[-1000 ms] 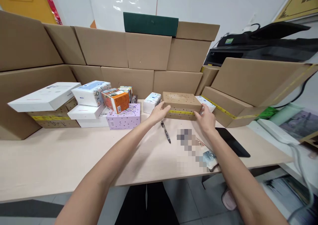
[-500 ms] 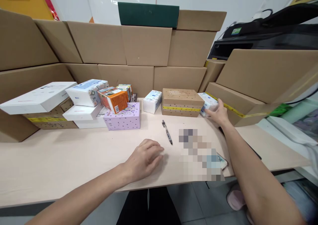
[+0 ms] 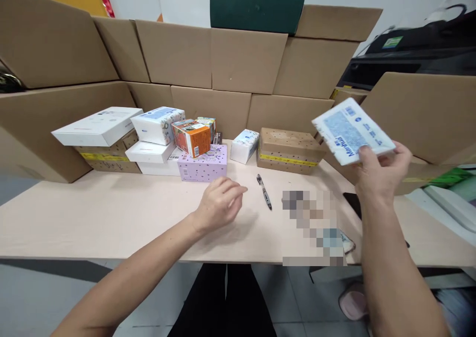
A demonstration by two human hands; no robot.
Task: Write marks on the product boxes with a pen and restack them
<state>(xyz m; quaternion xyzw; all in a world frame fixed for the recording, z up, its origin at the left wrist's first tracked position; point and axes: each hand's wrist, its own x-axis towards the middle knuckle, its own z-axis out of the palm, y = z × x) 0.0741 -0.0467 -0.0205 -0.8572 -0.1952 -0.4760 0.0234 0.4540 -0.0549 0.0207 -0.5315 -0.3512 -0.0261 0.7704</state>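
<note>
My right hand (image 3: 385,171) grips a white and blue pack of tissues (image 3: 351,129), raised above the right side of the table and tilted so its printed face shows. The thumb lies on the near edge; the fingers are partly hidden behind the pack. My left hand (image 3: 220,204) hovers over the table with nothing in it, fingers loosely bent and partly apart. Just right of it lies a grey and black pen (image 3: 264,192). Behind stand a second tissue pack (image 3: 244,146) and a brown dotted box (image 3: 290,151) with a yellow band.
At the left are stacked white boxes (image 3: 98,125), another tissue pack (image 3: 159,125), an orange box (image 3: 191,138) and a purple box (image 3: 204,163). Cardboard walls (image 3: 178,54) enclose the back and sides. A pixelated patch covers part of the table at front right, beside a dark flat object (image 3: 352,204).
My right hand has lifted the tissue pack from beside the brown box and brought it up and nearer. My left hand has risen slightly. The view has shifted to the right side.
</note>
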